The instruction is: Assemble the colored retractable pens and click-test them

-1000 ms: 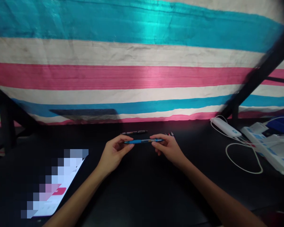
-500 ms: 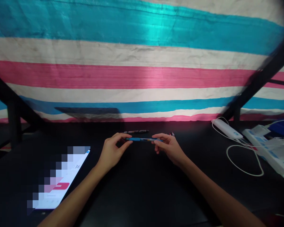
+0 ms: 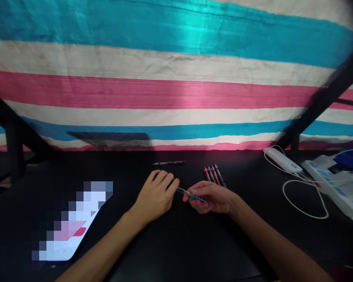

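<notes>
A blue pen with a clear barrel [image 3: 183, 191] is held between my two hands, slanting down to the right. My left hand [image 3: 156, 196] is closed around its left end, back of the hand up, so that end is hidden. The fingers of my right hand [image 3: 213, 196] pinch the pen near its blue right end [image 3: 197, 198]. Just behind my right hand, several red and black pens [image 3: 213, 174] lie side by side on the black table. A single dark pen [image 3: 168, 163] rests crosswise farther back, behind my left hand.
A lit phone [image 3: 73, 235], partly pixelated, lies at the left on the black table [image 3: 170, 246]. At the right are a white power bank [image 3: 283, 159], a looped white cable [image 3: 307, 216] and a white power strip [image 3: 335, 192]. Striped sheeting [image 3: 176, 96] hangs behind, between dark slanted bars.
Both hands have come nearer to me, and the pen has tilted from level to slanting. My left hand has turned over it. The row of pens behind my right hand is now uncovered.
</notes>
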A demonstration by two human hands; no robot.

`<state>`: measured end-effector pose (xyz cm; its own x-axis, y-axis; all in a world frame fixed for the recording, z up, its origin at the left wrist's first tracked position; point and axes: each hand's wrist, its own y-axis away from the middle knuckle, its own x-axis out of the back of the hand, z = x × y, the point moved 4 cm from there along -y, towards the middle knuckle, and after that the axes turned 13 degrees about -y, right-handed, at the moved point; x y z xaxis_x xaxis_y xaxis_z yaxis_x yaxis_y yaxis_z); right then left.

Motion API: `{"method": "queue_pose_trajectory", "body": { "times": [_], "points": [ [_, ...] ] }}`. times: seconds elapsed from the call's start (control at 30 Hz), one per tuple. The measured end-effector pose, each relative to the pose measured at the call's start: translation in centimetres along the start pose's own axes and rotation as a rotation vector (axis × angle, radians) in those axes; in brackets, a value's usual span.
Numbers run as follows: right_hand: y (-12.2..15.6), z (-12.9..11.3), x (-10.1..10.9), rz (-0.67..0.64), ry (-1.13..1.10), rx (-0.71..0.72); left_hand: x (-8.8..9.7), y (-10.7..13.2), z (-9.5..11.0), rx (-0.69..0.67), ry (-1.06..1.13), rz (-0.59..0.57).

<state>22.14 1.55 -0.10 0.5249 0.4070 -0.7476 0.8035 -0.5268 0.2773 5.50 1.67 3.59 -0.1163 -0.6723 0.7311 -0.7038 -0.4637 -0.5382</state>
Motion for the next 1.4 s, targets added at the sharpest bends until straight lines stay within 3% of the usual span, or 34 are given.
{"method": "queue_pose_trajectory", "body": {
  "times": [0.13, 0.33, 0.5, 0.63, 0.83, 1.0, 1.13, 1.3, 1.4],
  "points": [
    [-0.7, 1.0, -0.7, -0.025, -0.059, -0.044, 0.1, 0.2, 0.3, 0.050, -0.032, 0.017],
    [-1.3, 2.2, -1.1, 0.019, 0.031, -0.091, -0.7, 0.9, 0.0, 0.092, 0.023, 0.112],
    [-1.4, 2.6, -1.3, 0.071, 0.048, -0.054, -1.7, 1.0, -0.5, 0.201, 0.135, 0.133],
    [-1.4, 2.5, -1.5, 0.130, 0.059, 0.006, -2.0, 1.0, -0.7, 0.201, 0.097, 0.118],
    [-1.8, 1.7, -0.6, 0.298, 0.410, 0.254, -3.2, 1.2, -0.1, 0.125, -0.019, -0.006],
    [-0.9, -0.5, -0.9, 0.499, 0.896, 0.613, -3.2, 0.7, -0.4, 0.185, 0.052, -0.160],
    [-0.1, -2.1, -0.6, 0.574, 0.992, 0.782, -2.0, 0.6, -1.8, 0.309, 0.272, -0.100],
    [0.0, -3.1, 2.3, 0.609, 0.721, 0.700, -3.4, 1.6, -4.1, 0.667, 0.967, -0.059],
    [0.3, -3.4, 3.3, 0.601, 0.594, 0.686, -4.5, 2.0, -4.2, 0.778, 1.198, -0.079]
  ]
}}
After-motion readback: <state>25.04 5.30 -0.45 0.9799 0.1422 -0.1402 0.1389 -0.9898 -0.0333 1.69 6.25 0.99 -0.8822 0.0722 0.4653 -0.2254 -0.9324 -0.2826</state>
